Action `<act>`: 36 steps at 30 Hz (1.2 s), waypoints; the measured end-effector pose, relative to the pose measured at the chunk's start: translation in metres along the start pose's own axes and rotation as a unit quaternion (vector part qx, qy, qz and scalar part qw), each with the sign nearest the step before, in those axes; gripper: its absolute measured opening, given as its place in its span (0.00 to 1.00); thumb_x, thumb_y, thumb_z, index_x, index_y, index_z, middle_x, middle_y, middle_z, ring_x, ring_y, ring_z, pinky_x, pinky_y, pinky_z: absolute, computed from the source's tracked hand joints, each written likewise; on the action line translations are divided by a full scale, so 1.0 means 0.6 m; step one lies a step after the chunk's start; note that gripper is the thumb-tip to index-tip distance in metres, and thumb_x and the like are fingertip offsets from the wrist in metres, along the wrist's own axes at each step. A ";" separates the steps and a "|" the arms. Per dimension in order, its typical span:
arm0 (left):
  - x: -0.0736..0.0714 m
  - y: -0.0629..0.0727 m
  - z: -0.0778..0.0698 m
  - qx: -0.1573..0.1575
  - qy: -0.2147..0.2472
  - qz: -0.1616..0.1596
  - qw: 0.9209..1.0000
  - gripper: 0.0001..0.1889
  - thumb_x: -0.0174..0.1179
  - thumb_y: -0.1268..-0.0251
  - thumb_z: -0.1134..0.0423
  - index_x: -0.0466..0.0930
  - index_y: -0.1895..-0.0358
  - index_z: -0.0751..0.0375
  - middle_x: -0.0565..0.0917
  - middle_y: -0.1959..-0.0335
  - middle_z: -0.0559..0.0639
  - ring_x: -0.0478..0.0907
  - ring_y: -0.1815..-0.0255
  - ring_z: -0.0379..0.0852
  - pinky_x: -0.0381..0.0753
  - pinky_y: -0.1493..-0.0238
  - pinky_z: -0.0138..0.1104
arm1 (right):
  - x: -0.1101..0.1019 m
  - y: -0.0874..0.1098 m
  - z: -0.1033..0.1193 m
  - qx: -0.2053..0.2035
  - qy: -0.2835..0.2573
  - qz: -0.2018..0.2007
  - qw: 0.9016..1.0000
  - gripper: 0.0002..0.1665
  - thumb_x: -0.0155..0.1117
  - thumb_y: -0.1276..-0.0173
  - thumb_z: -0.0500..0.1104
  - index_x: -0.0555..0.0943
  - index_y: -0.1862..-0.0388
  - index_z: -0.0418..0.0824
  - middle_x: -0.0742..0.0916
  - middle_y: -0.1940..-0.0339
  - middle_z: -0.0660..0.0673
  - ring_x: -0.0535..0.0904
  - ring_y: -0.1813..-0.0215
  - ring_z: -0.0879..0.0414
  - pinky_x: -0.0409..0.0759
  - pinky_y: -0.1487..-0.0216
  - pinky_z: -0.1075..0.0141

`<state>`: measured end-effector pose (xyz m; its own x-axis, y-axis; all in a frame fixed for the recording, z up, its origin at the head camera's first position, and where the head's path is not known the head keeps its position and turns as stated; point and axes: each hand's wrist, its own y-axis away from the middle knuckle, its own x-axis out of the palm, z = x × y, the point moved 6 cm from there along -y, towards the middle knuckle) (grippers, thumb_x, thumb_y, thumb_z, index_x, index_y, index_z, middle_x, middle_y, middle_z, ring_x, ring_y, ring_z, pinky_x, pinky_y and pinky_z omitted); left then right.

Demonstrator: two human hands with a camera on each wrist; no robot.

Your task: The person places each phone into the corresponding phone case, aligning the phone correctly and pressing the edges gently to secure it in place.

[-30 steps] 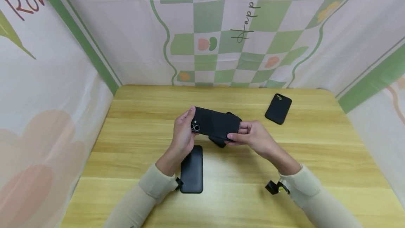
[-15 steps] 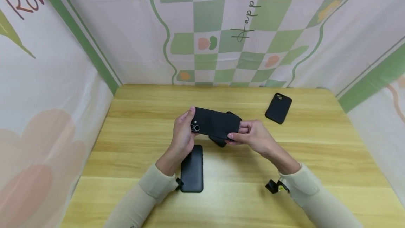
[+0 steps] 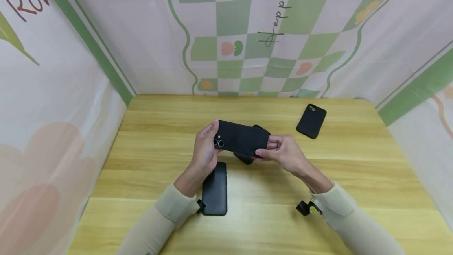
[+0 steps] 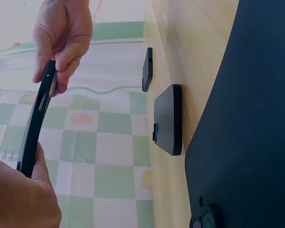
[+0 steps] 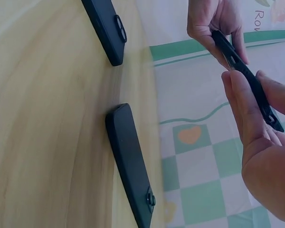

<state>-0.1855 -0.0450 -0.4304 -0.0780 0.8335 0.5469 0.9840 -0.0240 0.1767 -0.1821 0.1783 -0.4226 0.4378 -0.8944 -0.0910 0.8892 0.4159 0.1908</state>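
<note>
Raised over the table is a black phone case (image 3: 242,136) with ringed lens openings at its left end; whether a phone sits inside I cannot tell. My left hand (image 3: 204,145) grips that end, thumb on the upper corner. At the opposite end my right hand (image 3: 287,156) pinches the lower corner, thumb on the back and fingers underneath. Seen edge-on in the left wrist view, the phone case (image 4: 35,123) has a slot in its side. Below it lies another black phone or case (image 3: 244,158), partly covered from above but plain in the right wrist view.
A black phone-shaped piece (image 3: 214,194) lies beside my left wrist, its upper end behind the hand. Farther back on the right rests a smaller black phone case (image 3: 311,122) with a camera opening. The wooden table (image 3: 159,129) meets printed cloth walls (image 3: 155,70) at the back and sides.
Both hands keep the same hold on the phone case, which has barely moved. The right forearm has shifted slightly to the left.
</note>
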 end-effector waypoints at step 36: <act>0.009 -0.005 -0.013 -0.013 0.000 -0.005 1.000 0.16 0.60 0.18 0.62 0.79 0.37 0.68 0.86 0.49 0.57 0.88 0.52 0.47 0.90 0.49 0.39 | 0.017 -0.005 0.006 -0.053 -0.126 -0.026 0.990 0.06 0.68 0.28 0.26 0.82 0.54 0.28 0.91 0.67 0.44 0.91 0.52 0.39 0.84 0.44 0.42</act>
<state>-0.1903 -0.0445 -0.4214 -0.0877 0.8336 0.5454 0.9785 -0.0304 0.2038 -0.1808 0.1672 -0.4208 0.3551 -0.9224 0.1517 0.9249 0.3703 0.0866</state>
